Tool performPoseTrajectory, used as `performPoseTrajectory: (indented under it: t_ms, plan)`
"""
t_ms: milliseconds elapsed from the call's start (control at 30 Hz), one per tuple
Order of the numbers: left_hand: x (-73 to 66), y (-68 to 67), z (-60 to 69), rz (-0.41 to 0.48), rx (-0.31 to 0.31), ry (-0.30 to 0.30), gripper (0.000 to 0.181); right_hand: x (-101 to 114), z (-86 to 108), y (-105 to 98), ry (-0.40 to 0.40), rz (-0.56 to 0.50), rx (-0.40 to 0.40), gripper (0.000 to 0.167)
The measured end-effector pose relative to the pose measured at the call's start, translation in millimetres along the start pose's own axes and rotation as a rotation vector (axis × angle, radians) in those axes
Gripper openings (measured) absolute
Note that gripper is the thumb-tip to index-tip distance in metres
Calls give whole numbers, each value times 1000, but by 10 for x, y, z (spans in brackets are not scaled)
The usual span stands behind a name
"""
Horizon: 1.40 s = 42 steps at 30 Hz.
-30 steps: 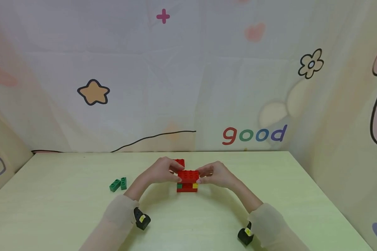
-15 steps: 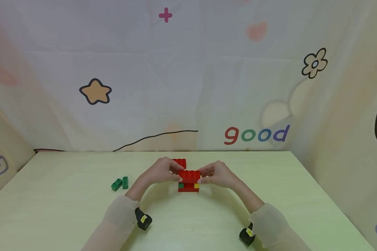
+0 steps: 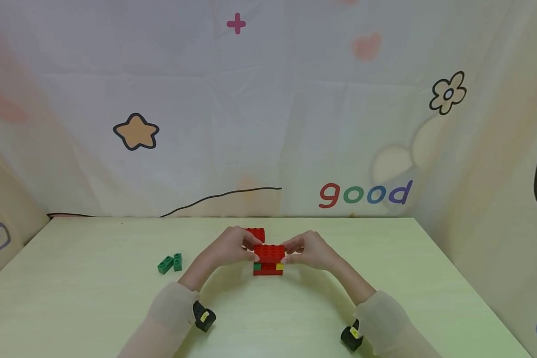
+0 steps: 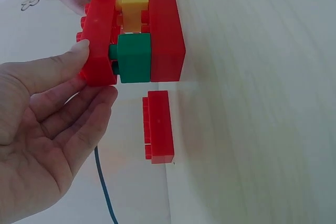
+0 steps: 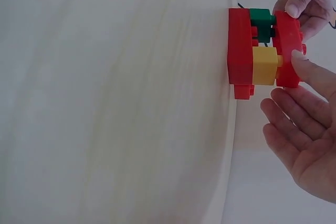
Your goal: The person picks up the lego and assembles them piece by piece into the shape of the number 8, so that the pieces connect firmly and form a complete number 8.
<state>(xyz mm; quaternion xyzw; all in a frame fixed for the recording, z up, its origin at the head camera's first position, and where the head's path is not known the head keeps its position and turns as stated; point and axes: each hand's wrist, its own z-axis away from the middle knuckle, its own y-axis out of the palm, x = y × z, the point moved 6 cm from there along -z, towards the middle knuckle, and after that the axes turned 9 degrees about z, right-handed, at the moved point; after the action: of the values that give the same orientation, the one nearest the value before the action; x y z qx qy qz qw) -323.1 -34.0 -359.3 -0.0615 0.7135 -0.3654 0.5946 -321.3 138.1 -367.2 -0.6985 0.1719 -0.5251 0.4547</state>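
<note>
A small stack of toy building bricks stands at the middle of the table. Its base is a red brick point(image 4: 167, 35), bearing a green brick point(image 4: 135, 59) on the left and a yellow brick point(image 5: 264, 65) on the right. Over these lies another red brick point(image 3: 270, 254), slightly tilted; some green and yellow studs show in the gap beneath it. My left hand point(image 3: 230, 246) pinches this upper brick's left end between thumb and fingers. At its right end, my right hand point(image 3: 311, 250) pinches it the same way.
Behind the stack, partly hidden by the left hand, lies a further red brick point(image 3: 256, 233). Two small green bricks point(image 3: 165, 264) rest left of the left forearm on the pale table point(image 3: 94, 298). A printed curtain point(image 3: 206, 124) hangs along the table's back edge.
The head view shifts slightly. Both hands keep their hold on the upper red brick, with no clear movement of the stack.
</note>
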Motion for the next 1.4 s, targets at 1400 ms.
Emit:
performPoseTrajectory:
  t_ms: [1400]
  plan:
    - [-7,23,25,-5,21,24,35,12,-40,11,39,-22,39,30]
